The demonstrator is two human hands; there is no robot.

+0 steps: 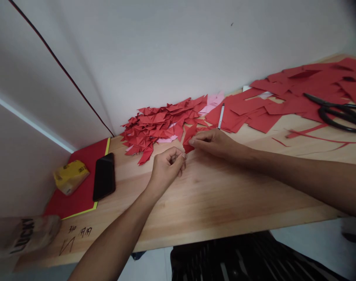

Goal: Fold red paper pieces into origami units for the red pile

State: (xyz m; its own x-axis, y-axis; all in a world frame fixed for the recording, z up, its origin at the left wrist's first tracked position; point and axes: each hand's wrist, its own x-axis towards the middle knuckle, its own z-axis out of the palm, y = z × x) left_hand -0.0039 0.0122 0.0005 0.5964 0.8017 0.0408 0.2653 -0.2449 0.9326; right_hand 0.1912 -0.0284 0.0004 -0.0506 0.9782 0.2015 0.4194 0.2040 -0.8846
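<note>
My right hand [214,143] pinches a piece of folded red paper [189,136] just above the wooden table. To its left, my left hand [168,166] has its fingers curled with thumb and forefinger together, close to the lower edge of that paper. Anything between those left fingertips is too small or hidden to make out. Right behind both hands lies a heap of small folded red paper pieces [163,117], with bits of pink paper [214,100] among and beside them.
Flat red paper pieces [262,111] spread along the wall to the right, with a pen [221,116], black-handled scissors [337,113] and thin red strips [309,132]. At left, a phone [104,176] and yellow packet [72,176] lie on red sheets [87,156]. A "LUCKY" bottle [25,236] stands nearer.
</note>
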